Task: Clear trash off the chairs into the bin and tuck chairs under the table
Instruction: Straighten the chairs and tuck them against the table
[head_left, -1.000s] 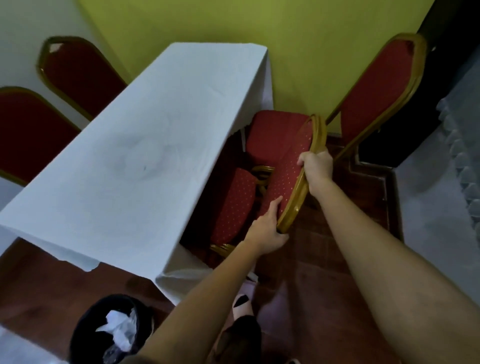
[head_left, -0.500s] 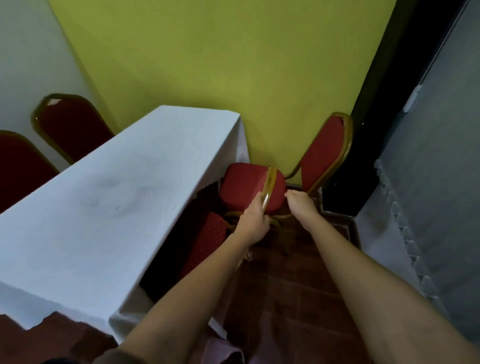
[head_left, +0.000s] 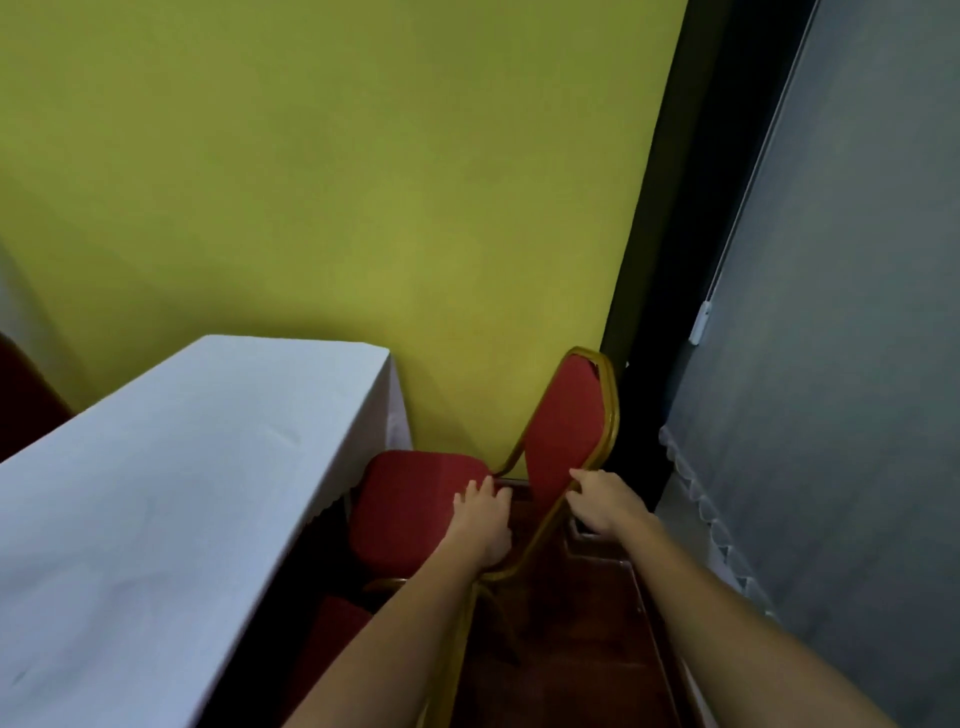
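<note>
Nearest the camera, two bare forearms are extended forward over a dark wooden floor (head_left: 587, 649). Part of a second red banquet chair (head_left: 332, 634), its gold-framed back edge-on beneath the left forearm, is seen tucked under the table edge. The left hand (head_left: 483, 522) is laid on the rear edge of the seat (head_left: 410, 504) of a red padded banquet chair, fingers spread forward and flat, not closed around anything; whether the frame below is gripped cannot be told. The right hand (head_left: 605, 501) is set against the gold frame at the lower edge of the chair's backrest (head_left: 566, 426), with the fingers curled onto the frame edge in a loose hold. The seat is partly slid under the overhanging white tablecloth of the table (head_left: 171, 483), at its far right corner. The backrest is tilted away toward the right, near a black door frame (head_left: 670, 218). Beyond, a yellow-green wall (head_left: 332, 171) is seen, and a grey curtain (head_left: 841, 364) with a scalloped hem hangs at the right.
</note>
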